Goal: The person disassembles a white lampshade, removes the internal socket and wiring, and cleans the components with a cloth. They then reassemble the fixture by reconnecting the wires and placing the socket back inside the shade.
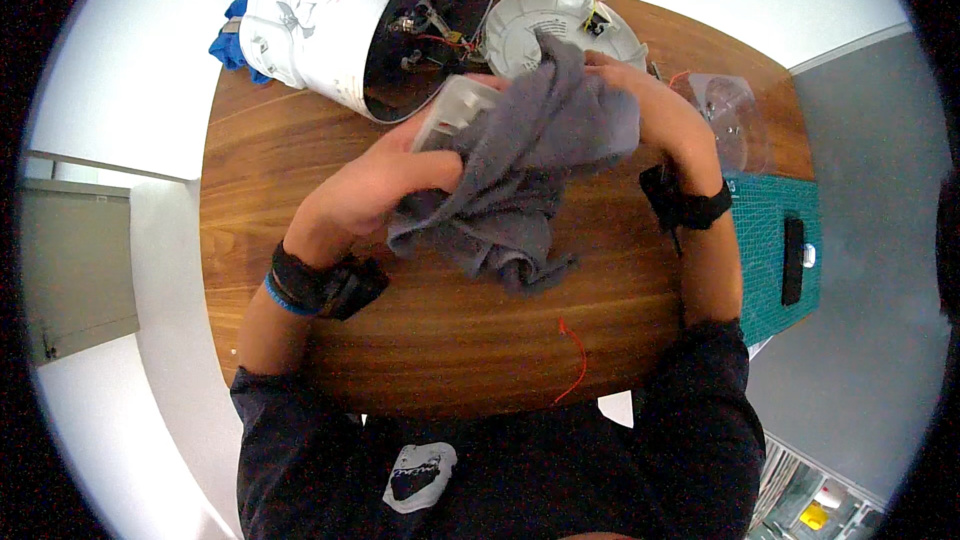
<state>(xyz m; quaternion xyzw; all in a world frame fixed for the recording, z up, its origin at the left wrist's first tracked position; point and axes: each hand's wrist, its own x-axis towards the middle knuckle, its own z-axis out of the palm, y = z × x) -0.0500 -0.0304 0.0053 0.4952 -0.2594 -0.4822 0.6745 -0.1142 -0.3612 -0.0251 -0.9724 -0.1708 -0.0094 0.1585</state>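
Note:
In my left hand (375, 180) is a white plastic part (455, 110) with raised shapes on its face; the fingers are closed round it and the thumb presses at its near edge. A crumpled grey cloth (520, 165) covers the right side of that part and hangs down over the table. My right hand (660, 105) grips the cloth from the far right side, its fingertips mostly hidden behind the fabric. Just beyond my hands lies a white appliance body (310, 25) with a flower print, tipped over so its dark inside and wires face right.
A round white cover (520, 25) with wires lies behind the cloth. To the right are a clear plastic tray (735, 125) with small metal pieces and a green cutting mat (765, 270) bearing a black bar (793, 260). A red wire (582, 360) lies near the front edge.

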